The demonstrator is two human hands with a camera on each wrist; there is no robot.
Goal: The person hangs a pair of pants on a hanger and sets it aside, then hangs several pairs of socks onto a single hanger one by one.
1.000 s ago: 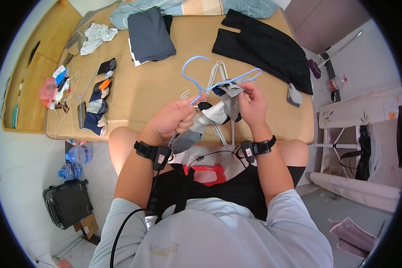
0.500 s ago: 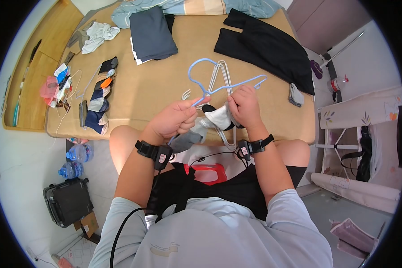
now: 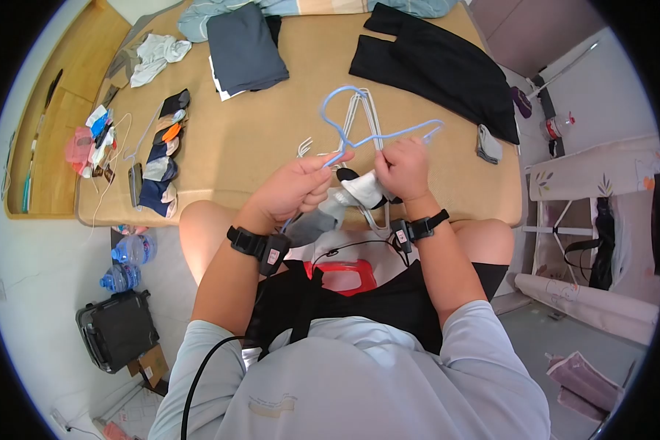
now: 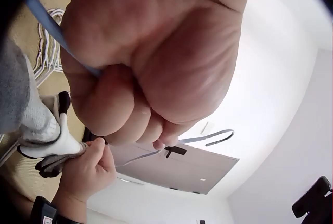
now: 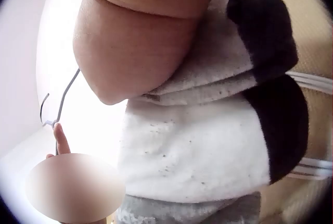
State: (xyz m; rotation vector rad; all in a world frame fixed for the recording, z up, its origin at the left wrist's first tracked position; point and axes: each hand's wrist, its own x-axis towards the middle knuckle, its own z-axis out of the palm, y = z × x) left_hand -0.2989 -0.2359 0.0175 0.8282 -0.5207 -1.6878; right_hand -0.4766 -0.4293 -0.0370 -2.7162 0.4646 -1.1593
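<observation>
My left hand (image 3: 295, 187) grips a light-blue hanger (image 3: 378, 137) near its neck, with the hook pointing away from me. Several socks hang below it: a grey sock (image 3: 312, 224), a white sock with a black end (image 3: 361, 192), and another grey one with a dark end (image 5: 223, 47), best seen in the right wrist view. My right hand (image 3: 405, 167) is under the hanger's right arm, and in the left wrist view its thumb and fingers (image 4: 96, 153) pinch a sock's grey edge. That hand hides part of the sock from the head view.
White hangers (image 3: 370, 121) lie on the bed (image 3: 257, 147) behind the socks. A row of socks (image 3: 161, 169) and a phone (image 3: 135, 185) lie to the left. Folded dark clothes (image 3: 246, 51), black trousers (image 3: 433, 70) and a folded grey sock pair (image 3: 489, 145) lie farther out.
My right hand has drawn the grey sock down from the hanger's right arm, baring the blue bar. The hanger and left hand have shifted slightly right.
</observation>
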